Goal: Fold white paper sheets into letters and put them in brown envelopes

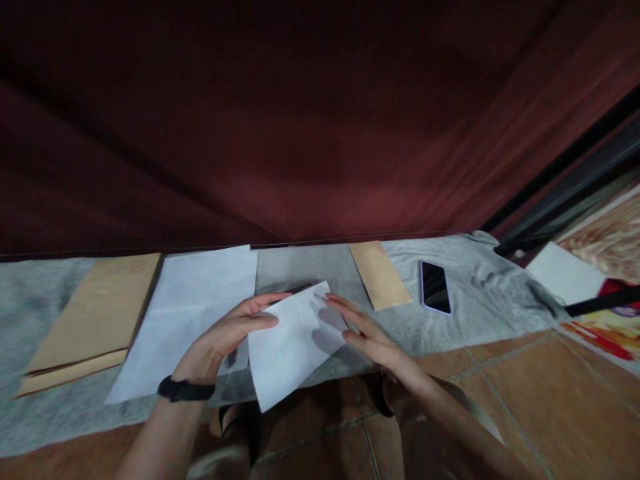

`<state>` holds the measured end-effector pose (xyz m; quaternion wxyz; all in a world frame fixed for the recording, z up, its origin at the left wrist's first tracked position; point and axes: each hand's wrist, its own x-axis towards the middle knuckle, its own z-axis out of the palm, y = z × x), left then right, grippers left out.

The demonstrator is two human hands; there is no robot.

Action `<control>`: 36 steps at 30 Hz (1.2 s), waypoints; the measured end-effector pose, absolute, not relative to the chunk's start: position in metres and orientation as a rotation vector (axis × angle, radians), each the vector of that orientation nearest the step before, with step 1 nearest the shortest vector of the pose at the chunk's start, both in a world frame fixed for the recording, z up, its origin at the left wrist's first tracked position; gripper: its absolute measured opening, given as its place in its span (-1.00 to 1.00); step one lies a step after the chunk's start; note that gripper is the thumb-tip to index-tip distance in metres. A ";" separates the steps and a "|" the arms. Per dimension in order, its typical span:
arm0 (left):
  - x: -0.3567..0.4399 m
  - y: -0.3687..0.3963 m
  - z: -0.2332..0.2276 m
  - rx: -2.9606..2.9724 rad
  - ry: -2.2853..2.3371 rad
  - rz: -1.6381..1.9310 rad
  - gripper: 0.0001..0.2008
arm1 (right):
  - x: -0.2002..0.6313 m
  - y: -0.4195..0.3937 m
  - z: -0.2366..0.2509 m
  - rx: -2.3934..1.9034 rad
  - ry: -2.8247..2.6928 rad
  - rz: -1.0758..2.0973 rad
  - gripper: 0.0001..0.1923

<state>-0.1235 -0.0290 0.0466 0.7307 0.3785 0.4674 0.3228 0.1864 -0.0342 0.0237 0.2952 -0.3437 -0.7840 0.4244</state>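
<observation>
A folded white sheet of paper (293,347) is held between both hands above a grey cloth (465,293) spread on the floor. My left hand (227,333), with a black band on its wrist, grips the sheet's upper left edge with thumb and fingers. On the sheet's right side my right hand (365,330) lies with its fingers stretched flat against the paper. The sheet's lower corner hangs over the cloth's near edge.
On the cloth lie a stack of white sheets (193,313), large brown envelopes (95,320) at left, a small brown envelope (380,275) and a dark phone (435,287). A dark red curtain (300,120) hangs behind. Tiled floor (525,400) is at right, with papers (565,273).
</observation>
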 end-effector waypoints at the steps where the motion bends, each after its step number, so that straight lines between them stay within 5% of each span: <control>1: -0.122 -0.029 0.046 0.832 1.000 0.673 -0.29 | 0.187 -0.030 0.022 -0.992 -1.944 1.153 -0.42; 10: -0.102 -0.014 0.048 0.927 1.019 0.697 -0.33 | 0.182 -0.004 -0.001 -1.116 -1.019 1.787 -0.45; 17: -0.100 0.015 0.013 1.148 1.422 0.915 -0.47 | 0.194 0.017 -0.020 -1.344 -1.401 1.123 -0.65; 22: -0.089 0.020 -0.004 1.384 1.680 0.971 -0.67 | 0.189 0.012 -0.035 -1.643 -1.930 0.478 -0.60; 26: -0.079 0.013 -0.001 1.728 1.900 0.804 -0.64 | 0.182 0.006 -0.029 -1.717 -2.042 0.230 -0.57; 36: -0.006 -0.045 -0.049 2.396 1.909 0.548 -0.37 | 0.124 -0.028 -0.031 -1.242 -2.229 0.380 -0.48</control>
